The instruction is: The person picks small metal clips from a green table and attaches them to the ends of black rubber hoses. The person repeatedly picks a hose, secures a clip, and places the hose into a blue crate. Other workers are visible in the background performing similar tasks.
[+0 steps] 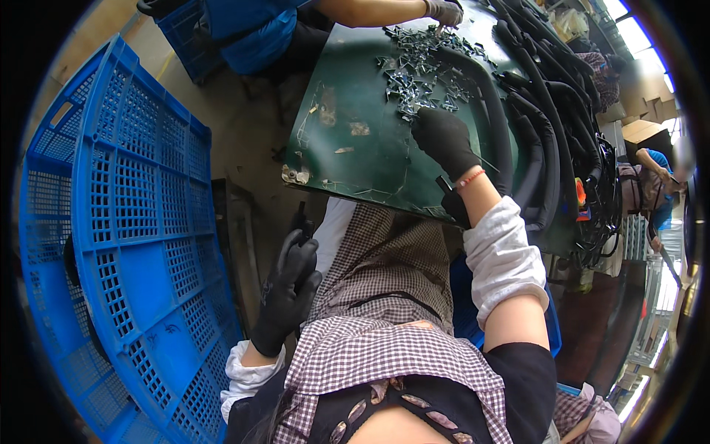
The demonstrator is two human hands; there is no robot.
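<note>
My right hand (444,140), in a black glove, reaches over the green tabletop (347,148). Its bunched fingertips touch the near edge of a heap of small, shiny, bent metal clips (407,92); whether one is pinched is hidden. Down beside my lap, my gloved left hand (287,292) is closed around a slim black piece (302,220), which sticks up past the fingers. Its full shape is lost against the dark glove. A black, tube-like end (452,203) pokes out at the table's edge under my right forearm.
Long black padded tubes (547,140) lie bundled along the table's right side. Tall blue plastic crates (140,222) stand at my left. Across the table, a co-worker's gloved hand (445,12) reaches into the clips. Another person (658,177) is at far right.
</note>
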